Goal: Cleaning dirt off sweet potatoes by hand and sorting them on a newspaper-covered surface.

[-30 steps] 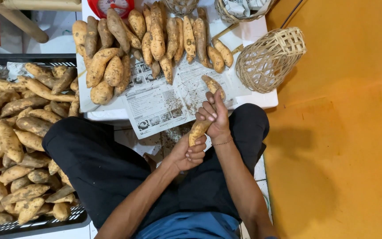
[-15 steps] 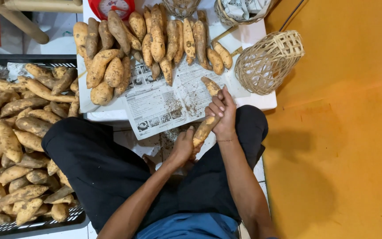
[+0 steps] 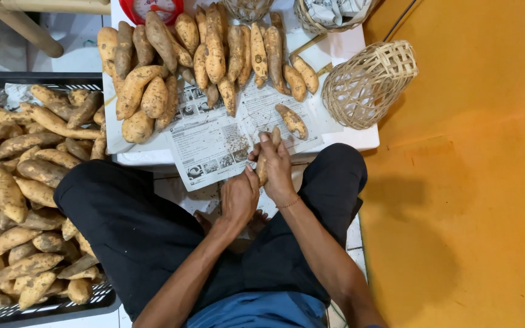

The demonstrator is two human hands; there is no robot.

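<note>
I sit with black-trousered legs apart at a low white table. My right hand (image 3: 279,164) grips a long tan sweet potato (image 3: 262,165), held upright just over the table's front edge. My left hand (image 3: 238,195) is at the tuber's lower end, fingers curled against it. A newspaper sheet (image 3: 214,143) lies on the table under them, with crumbs of soil on it. One small sweet potato (image 3: 292,120) lies alone on the paper just beyond my right hand.
A heap of sweet potatoes (image 3: 171,58) covers the far half of the white table (image 3: 366,138). A black crate (image 3: 62,307) full of sweet potatoes stands at my left. A woven basket (image 3: 369,82) lies on its side at the table's right. Orange floor at right.
Both hands have lifted the sweet potato a little away from my lap toward the table edge. The left hand has closed in on its lower end.
</note>
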